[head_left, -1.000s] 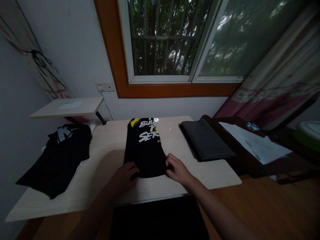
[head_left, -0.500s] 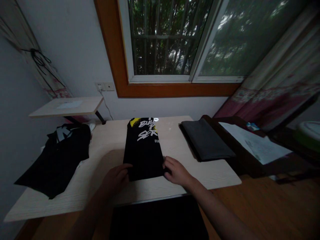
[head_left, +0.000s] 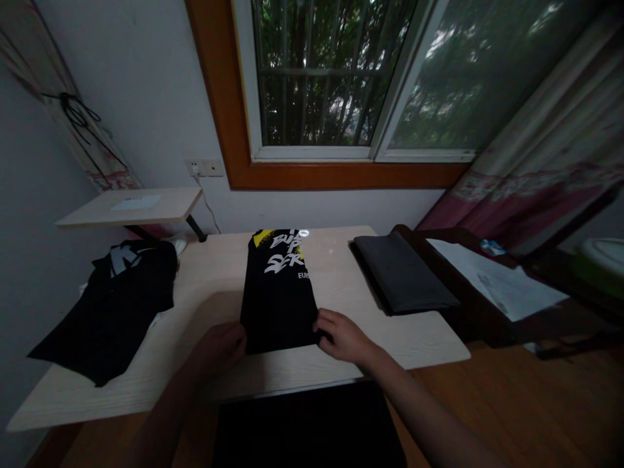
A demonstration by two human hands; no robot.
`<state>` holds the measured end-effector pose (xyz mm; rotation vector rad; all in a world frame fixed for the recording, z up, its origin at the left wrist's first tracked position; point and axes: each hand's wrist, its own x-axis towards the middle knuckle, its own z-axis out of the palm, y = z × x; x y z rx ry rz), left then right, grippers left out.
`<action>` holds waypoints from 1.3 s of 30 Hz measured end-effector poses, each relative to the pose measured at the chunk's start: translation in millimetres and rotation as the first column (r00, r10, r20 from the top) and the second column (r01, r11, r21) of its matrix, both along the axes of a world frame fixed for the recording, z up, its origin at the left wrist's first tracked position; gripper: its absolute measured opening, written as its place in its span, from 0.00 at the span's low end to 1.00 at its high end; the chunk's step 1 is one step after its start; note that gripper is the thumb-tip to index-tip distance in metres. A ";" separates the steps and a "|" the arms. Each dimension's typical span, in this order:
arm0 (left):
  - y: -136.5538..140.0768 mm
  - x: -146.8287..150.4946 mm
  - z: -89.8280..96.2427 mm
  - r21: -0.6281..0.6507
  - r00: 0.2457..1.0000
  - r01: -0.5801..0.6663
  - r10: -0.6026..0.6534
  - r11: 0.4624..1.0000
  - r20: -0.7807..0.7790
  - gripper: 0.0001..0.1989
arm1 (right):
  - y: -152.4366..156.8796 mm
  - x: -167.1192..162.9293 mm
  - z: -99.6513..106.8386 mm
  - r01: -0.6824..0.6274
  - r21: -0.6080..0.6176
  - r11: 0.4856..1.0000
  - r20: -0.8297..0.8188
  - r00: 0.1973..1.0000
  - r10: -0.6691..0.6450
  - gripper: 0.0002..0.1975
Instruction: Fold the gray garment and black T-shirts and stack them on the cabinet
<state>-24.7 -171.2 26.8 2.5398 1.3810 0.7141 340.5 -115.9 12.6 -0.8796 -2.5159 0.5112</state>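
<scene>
A black T-shirt (head_left: 280, 309) with white lettering and a yellow patch lies folded into a narrow strip on the pale wooden table (head_left: 336, 279). Its near edge faces me. My left hand (head_left: 223, 346) is closed on the shirt's near left corner, in shadow. At the near right corner, my right hand (head_left: 341, 335) pinches the cloth between thumb and fingers. The shirt's far end lies towards the wall, with its print facing up.
Another black garment (head_left: 110, 312) is heaped at the table's left. A small raised shelf (head_left: 131, 205) stands behind it. To the right lies a dark folded stack (head_left: 404, 273), beside a dark surface with a white sheet (head_left: 494, 276). The table's front edge is close to me.
My left hand has shifted slightly left and its fingers have closed on the shirt's corner. The cloth's near part has moved a little left; the right hand keeps its pinch.
</scene>
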 end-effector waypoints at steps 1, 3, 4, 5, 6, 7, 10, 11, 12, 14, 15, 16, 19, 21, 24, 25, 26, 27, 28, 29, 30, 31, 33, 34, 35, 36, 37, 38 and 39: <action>1.4 -0.3 1.5 -0.105 1.000 -0.017 0.014 0.994 -0.023 0.10 | 0.0 -0.1 0.8 -0.009 -0.004 1.000 0.005 1.000 0.009 0.18; 5.5 -0.6 3.3 -0.244 0.996 -0.088 0.081 0.966 -0.038 0.14 | 0.2 0.0 2.2 -0.018 -0.008 1.000 0.013 1.000 0.018 0.18; 8.3 -0.6 3.8 -0.273 0.991 -0.137 0.133 0.952 -0.032 0.15 | 0.3 0.2 2.9 -0.020 -0.009 1.000 0.016 1.000 0.020 0.18; 11.6 -0.5 4.0 -0.282 0.982 -0.187 0.189 0.941 -0.020 0.16 | 0.4 0.5 3.5 -0.022 -0.008 1.000 0.017 1.000 0.022 0.18; 15.6 -0.3 4.2 -0.279 0.970 -0.233 0.241 0.932 -0.007 0.15 | 0.5 0.7 4.1 -0.028 -0.008 1.000 0.017 0.999 0.028 0.17; 20.3 0.2 4.4 -0.268 0.958 -0.275 0.286 0.923 0.003 0.15 | 0.6 0.9 4.6 -0.034 -0.007 0.999 0.017 0.999 0.034 0.17; 38.3 3.4 4.7 -0.243 0.927 -0.365 0.375 0.899 -0.006 0.16 | 0.6 0.3 5.6 -0.052 -0.005 0.999 0.020 0.998 0.052 0.16; 45.3 5.3 4.5 -0.246 0.918 -0.389 0.396 0.888 -0.021 0.17 | 0.6 -0.1 5.7 -0.056 -0.005 0.998 0.022 0.998 0.057 0.15; 52.4 7.6 3.9 -0.255 0.909 -0.411 0.415 0.875 -0.040 0.17 | 0.7 -0.7 5.8 -0.060 -0.005 0.998 0.024 0.998 0.060 0.15; 65.9 13.2 1.9 -0.277 0.891 -0.451 0.446 0.849 -0.084 0.18 | 1.5 -2.0 6.2 -0.069 -0.003 0.998 0.025 0.997 0.069 0.13; 71.8 16.4 0.4 -0.286 0.884 -0.466 0.456 0.837 -0.107 0.18 | 2.2 -2.7 6.6 -0.076 0.002 0.997 0.024 0.997 0.076 0.11; 76.9 19.5 -1.3 -0.297 0.880 -0.474 0.459 0.829 -0.125 0.17 | 3.1 -3.5 7.2 -0.085 0.007 0.996 0.024 0.996 0.084 0.09; 86.1 26.7 -5.7 -0.342 0.881 -0.469 0.460 0.815 -0.111 0.13 | 7.4 -6.5 10.8 -0.105 0.025 0.994 0.025 0.994 0.104 0.02; 86.9 28.2 -6.8 -0.372 0.879 -0.453 0.475 0.810 -0.035 0.09 | 11.7 -9.5 14.4 -0.110 0.038 0.993 0.029 0.994 0.109 0.04; 81.4 25.1 -4.8 -0.402 0.858 -0.417 0.499 0.815 0.123 0.09 | 19.9 -16.1 19.4 -0.083 0.080 0.993 0.031 0.996 0.080 0.11; 78.3 23.4 -3.7 -0.412 0.848 -0.400 0.501 0.818 0.172 0.10 | 23.0 -18.9 20.4 -0.066 0.097 0.993 0.028 0.998 0.064 0.11; 74.9 21.5 -2.7 -0.423 0.836 -0.386 0.505 0.819 0.214 0.11 | 26.0 -21.8 21.0 -0.055 0.110 0.992 0.022 0.998 0.053 0.11; 71.5 19.6 -2.0 -0.434 0.824 -0.378 0.511 0.818 0.246 0.12 | 28.8 -24.8 21.0 -0.053 0.117 0.992 0.018 0.999 0.051 0.09; 68.0 17.9 -1.7 -0.443 0.812 -0.374 0.518 0.815 0.267 0.13 | 31.3 -27.9 20.6 -0.060 0.115 0.992 0.017 0.998 0.058 0.08; 64.8 16.4 -2.0 -0.452 0.801 -0.379 0.530 0.808 0.277 0.13 | 33.4 -30.8 19.8 -0.074 0.107 0.991 0.021 0.997 0.072 0.06; 61.9 15.0 -2.6 -0.463 0.793 -0.385 0.542 0.798 0.276 0.13 | 34.9 -33.5 18.8 -0.091 0.095 0.991 0.031 0.996 0.088 0.05; 59.4 13.8 -3.6 -0.478 0.787 -0.392 0.555 0.786 0.268 0.14 | 35.9 -35.8 17.7 -0.103 0.084 0.991 0.042 0.994 0.100 0.05; 55.6 12.0 -6.3 -0.516 0.779 -0.397 0.576 0.759 0.247 0.14 | 36.7 -39.4 15.7 -0.112 0.070 0.991 0.065 0.992 0.107 0.05; 54.2 11.4 -7.8 -0.538 0.774 -0.395 0.585 0.745 0.241 0.14 | 36.6 -40.7 15.1 -0.112 0.068 0.991 0.076 0.991 0.107 0.05; 53.2 11.1 -9.3 -0.561 0.770 -0.386 0.591 0.732 0.241 0.15 | 36.4 -41.6 14.7 -0.112 0.069 0.991 0.085 0.991 0.106 0.05; 52.5 11.1 -10.7 -0.582 0.767 -0.371 0.592 0.724 0.248 0.15 | 36.2 -42.4 14.6 -0.114 0.070 0.991 0.094 0.990 0.107 0.05; 52.1 11.4 -12.1 -0.605 0.766 -0.347 0.589 0.717 0.259 0.16 | 36.0 -43.0 14.5 -0.117 0.073 0.990 0.101 0.989 0.109 0.05; 51.8 11.8 -13.2 -0.631 0.767 -0.311 0.580 0.711 0.274 0.16 | 35.9 -43.6 14.5 -0.121 0.075 0.990 0.108 0.988 0.112 0.05; 51.6 12.2 -14.1 -0.656 0.772 -0.271 0.566 0.704 0.289 0.18 | 35.8 -44.1 14.3 -0.122 0.078 0.989 0.111 0.987 0.113 0.05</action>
